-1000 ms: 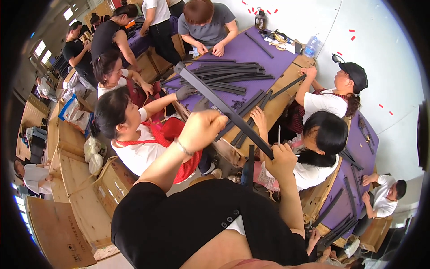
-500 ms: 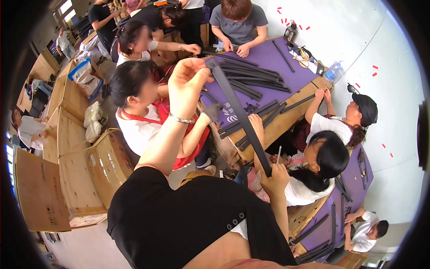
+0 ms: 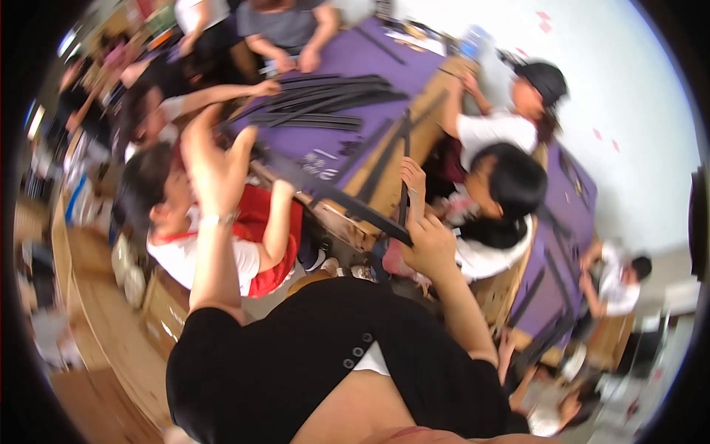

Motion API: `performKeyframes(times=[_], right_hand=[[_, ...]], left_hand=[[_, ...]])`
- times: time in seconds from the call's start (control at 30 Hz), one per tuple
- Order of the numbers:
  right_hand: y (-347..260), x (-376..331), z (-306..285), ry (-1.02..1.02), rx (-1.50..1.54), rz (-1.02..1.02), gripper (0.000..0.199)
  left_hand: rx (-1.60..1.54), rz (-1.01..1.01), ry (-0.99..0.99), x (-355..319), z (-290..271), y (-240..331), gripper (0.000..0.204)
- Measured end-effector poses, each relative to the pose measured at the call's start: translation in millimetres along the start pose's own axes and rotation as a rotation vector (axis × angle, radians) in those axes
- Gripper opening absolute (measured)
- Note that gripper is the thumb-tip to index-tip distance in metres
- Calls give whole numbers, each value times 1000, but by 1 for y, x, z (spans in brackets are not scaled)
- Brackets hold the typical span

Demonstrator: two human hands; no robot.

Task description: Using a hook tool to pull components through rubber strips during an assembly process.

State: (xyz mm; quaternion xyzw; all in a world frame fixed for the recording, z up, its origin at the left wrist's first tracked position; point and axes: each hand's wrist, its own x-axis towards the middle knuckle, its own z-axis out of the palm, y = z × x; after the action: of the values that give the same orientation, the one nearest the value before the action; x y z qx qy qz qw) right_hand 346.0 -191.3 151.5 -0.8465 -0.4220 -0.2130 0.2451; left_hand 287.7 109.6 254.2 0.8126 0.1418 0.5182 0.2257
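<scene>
While right hand point(image 3: 430, 244) grips near end of black strip point(image 3: 362, 210), left hand point(image 3: 216, 164) spreads fingers beside far end.

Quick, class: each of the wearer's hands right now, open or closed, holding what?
Left hand: open, thumb spread, near the far end of the black strip; blur hides any contact.
Right hand: closed on the black strip's near end.

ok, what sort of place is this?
Probably a workshop or factory assembly area: black strips piled on a purple-topped table, several co-workers gathered around it, and a second purple-topped table holding more strips.
</scene>
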Motion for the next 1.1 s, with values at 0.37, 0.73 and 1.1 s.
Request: performKeyframes(times=[0.37, 0.73, 1.1], right_hand=[[-9, 39, -56, -118, -106, -194, 32], [-5, 9, -84, 567, 658, 532, 19], [0, 31, -65, 528, 635, 535, 15]], left_hand=[[-218, 490, -1685, -64, 70, 77, 23], [-864, -606, -1501, -102, 57, 58, 19], [-902, -633, -1406, -111, 56, 53, 18]])
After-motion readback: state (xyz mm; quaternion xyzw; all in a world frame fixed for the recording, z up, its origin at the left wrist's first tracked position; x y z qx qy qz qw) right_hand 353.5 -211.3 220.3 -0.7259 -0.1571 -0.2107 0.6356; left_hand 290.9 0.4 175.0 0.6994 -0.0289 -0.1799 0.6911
